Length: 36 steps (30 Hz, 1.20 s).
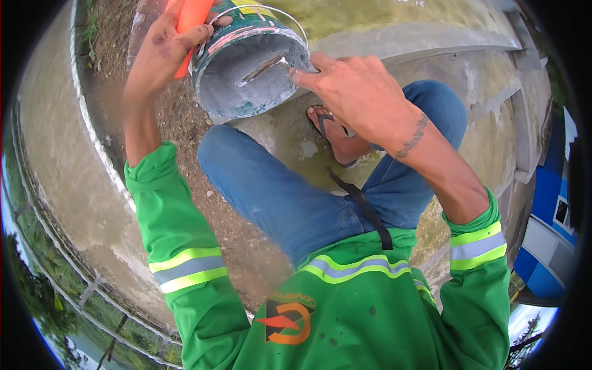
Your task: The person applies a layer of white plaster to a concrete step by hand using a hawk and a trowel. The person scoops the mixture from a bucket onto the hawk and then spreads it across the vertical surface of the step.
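A green bucket with a wire handle is tipped so that its mouth faces me, and grey-white residue coats its inside. My left hand is closed around a bright orange object, its kind unclear, with the thumb by the bucket's rim and handle. At the right side of the mouth, my right hand is closed, its index finger and thumb near the rim. From those fingers a thin, flat, brown-edged tool with a whitish end reaches into the bucket; its grip is hidden.
My jeans-covered knees are bent below the bucket, and a sandalled foot rests on stained concrete. Gravelly soil lies to the left beside a white-edged kerb. A low concrete ledge runs behind. A black strap hangs at my waist.
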{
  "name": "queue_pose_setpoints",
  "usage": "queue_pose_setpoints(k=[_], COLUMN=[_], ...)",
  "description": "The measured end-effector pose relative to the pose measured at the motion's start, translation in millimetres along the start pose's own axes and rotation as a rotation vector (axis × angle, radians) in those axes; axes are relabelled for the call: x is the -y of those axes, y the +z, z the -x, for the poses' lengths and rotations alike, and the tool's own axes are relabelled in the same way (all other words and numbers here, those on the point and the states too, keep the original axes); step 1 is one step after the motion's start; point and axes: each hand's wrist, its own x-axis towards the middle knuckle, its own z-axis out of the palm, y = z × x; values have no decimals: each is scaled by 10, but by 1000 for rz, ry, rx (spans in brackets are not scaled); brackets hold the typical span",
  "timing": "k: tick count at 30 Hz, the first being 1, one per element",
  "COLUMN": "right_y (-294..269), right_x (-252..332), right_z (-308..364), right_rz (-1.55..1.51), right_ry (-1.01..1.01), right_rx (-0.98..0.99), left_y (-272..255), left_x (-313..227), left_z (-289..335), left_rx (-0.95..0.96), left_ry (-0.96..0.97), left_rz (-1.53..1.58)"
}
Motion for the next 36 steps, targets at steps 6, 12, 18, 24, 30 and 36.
queue_pose_setpoints(k=[6,12,18,24,30,36], right_y=[178,240,-154,137,334,130], right_x=[-114,-244,-163,-111,-87,-40], right_z=[-127,-24,183,32,58,183], right_rz=[30,265,1,-152,-65,-120], right_ry=[-134,-248,3,165,93,78], right_rx=[-197,-31,-32,-56,-20,58], left_y=[76,126,286,350,370,378], left_x=[-91,-37,-341,-401,-400,-410], left_z=[-3,-58,-41,-146,-151,-70], left_rx=[-10,35,-101,-116,-118,-148], left_ry=[5,14,12,13,5,54], left_rz=[1,-5,-49,8,6,-215])
